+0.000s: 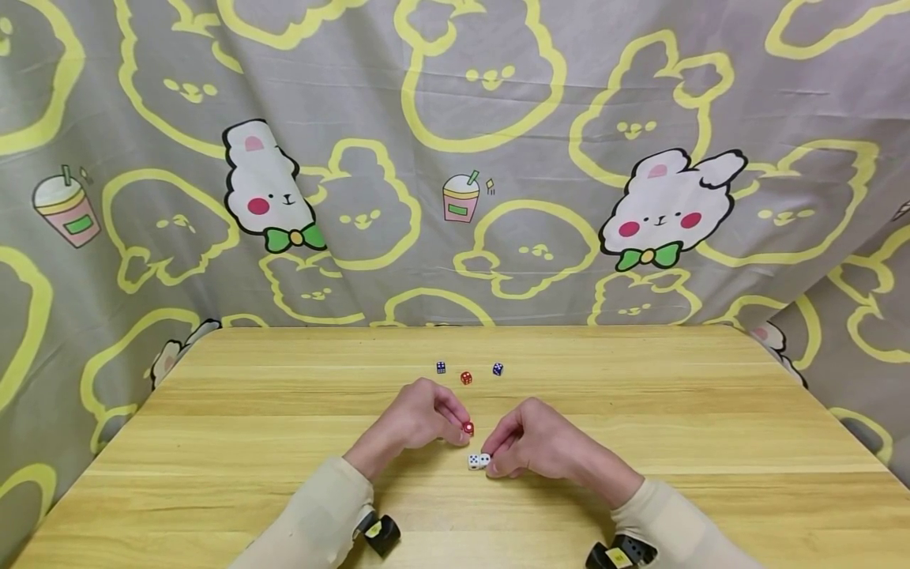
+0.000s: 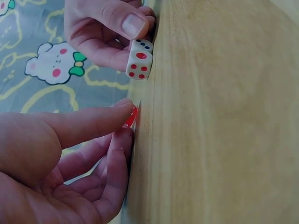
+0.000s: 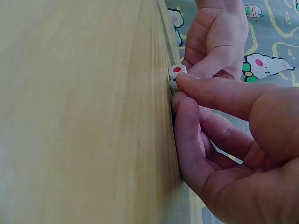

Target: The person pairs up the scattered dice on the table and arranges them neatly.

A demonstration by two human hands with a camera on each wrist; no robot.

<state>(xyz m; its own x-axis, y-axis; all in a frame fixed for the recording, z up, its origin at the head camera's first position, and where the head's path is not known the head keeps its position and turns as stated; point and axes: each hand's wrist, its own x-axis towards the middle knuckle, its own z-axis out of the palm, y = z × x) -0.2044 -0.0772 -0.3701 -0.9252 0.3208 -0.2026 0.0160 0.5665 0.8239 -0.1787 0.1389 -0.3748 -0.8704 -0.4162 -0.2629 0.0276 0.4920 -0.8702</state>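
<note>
My left hand (image 1: 419, 415) pinches a red die (image 1: 468, 427) between thumb and fingertips, low over the table. In the left wrist view only a sliver of that red die (image 2: 131, 115) shows past the thumb. Nearer to me, my right hand (image 1: 540, 438) pinches a white die (image 1: 486, 459) with two dark pips on its near face. A second white die (image 1: 473, 461) sits against its left side. Thumb and finger hide most of the pinched die (image 3: 173, 84) in the right wrist view, where the second die (image 3: 177, 70) shows one red pip.
Beyond the hands, a red die (image 1: 465, 378) lies on the wooden table (image 1: 249, 379) between a left blue die (image 1: 441, 367) and a right blue die (image 1: 498, 369). A patterned curtain (image 1: 370, 261) hangs behind the table's far edge.
</note>
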